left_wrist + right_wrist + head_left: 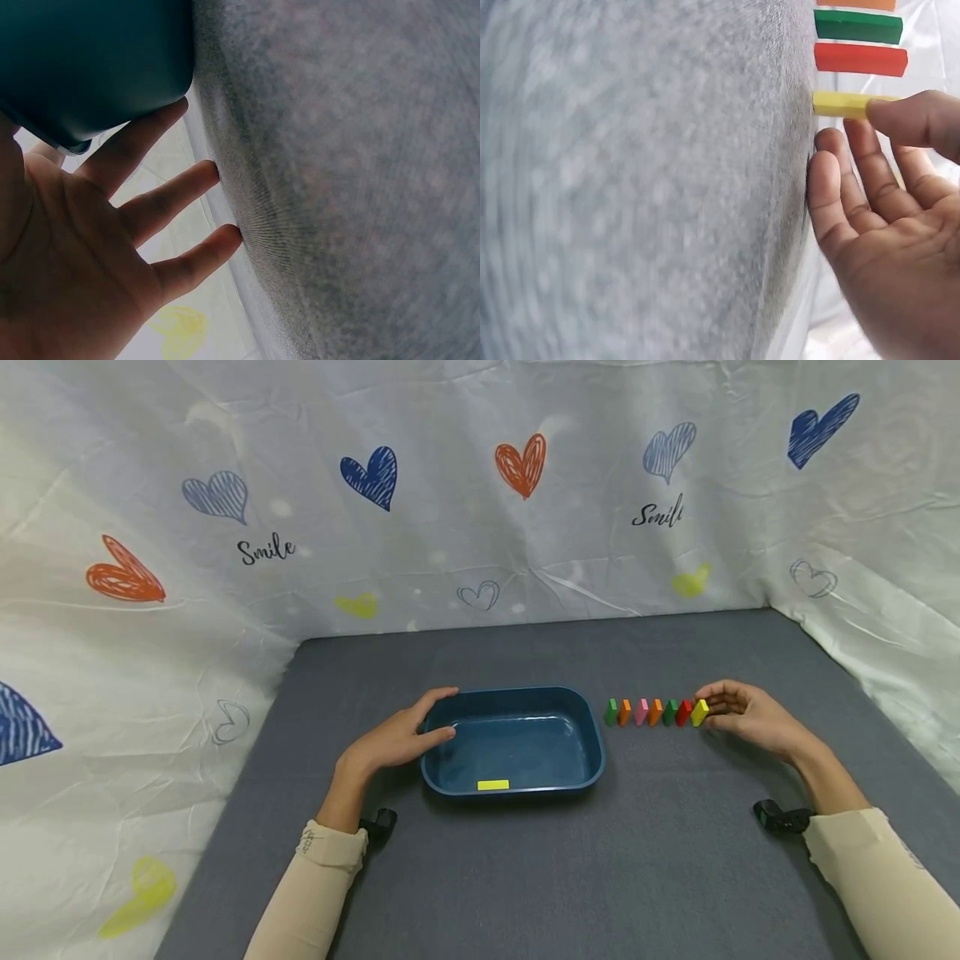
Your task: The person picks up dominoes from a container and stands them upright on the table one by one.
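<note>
My left hand (393, 737) rests at the left end of a dark blue rectangular tray (517, 692). Its thumb lies over the rim, while the other fingers stay outside, straight and spread in the left wrist view; one fingertip touches the tray's outer wall (97, 60). With thumb and fingers my right hand (757, 718) pinches a yellow domino-like block (840, 104), which leans a little in the head view. This block is the right end of a row of small upright blocks, beside a red one (683, 713) and a green one (670, 712).
Further left in the row stand orange (656, 712), pink (641, 712) and green (611, 712) blocks, close to the tray. A yellow rectangle (492, 785) shows inside the tray's front edge; whether it is loose, I cannot tell. Grey cloth (525, 877) covers the table, with a heart-printed curtain (450, 527) behind.
</note>
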The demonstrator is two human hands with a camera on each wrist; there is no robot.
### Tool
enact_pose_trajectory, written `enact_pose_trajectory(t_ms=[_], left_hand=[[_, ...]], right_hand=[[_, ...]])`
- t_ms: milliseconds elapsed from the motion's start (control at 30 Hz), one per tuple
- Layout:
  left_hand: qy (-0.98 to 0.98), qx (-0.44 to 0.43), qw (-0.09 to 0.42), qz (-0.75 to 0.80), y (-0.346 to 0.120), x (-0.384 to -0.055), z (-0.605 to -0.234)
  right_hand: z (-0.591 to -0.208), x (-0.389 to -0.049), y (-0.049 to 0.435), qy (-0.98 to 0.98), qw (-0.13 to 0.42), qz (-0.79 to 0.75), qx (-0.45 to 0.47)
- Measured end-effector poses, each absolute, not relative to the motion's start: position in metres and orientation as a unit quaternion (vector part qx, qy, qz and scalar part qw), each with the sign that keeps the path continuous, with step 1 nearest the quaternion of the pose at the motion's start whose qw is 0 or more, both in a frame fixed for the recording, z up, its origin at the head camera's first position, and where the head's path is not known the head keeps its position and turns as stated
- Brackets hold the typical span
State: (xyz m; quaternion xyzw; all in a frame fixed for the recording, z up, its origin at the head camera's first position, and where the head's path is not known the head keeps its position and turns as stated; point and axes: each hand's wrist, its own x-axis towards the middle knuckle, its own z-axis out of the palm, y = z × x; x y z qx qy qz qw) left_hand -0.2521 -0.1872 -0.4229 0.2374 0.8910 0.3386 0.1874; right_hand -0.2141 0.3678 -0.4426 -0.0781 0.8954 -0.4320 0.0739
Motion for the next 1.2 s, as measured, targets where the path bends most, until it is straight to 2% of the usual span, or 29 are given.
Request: enact_pose_trajectory(t_ms=[267,567,867,1200], left_hand=[[0.894,0.235,0.188,0.331,-0.189,-0.253,-0.423],[0.896,0.235,0.185,0.329,-0.189,-0.253,-0.423],[0.895,0.236,0.184,0.329,-0.186,-0.252,-0.424],[0.901,0.223,0.18,0.326,-0.188,-0.253,-0.426]], right_hand=[[-0.406,-0.206,0.356,0.894,0.019,-0.44,-0.083],[-0.378,-0.207,0.289,0.866,0.004,-0.47,-0.172],[-0.393,-0.217,0.227,0.816,0.046,-0.497,-0.291],[-0.396,-0.22,0.17,0.791,0.099,-0.511,-0.321]])
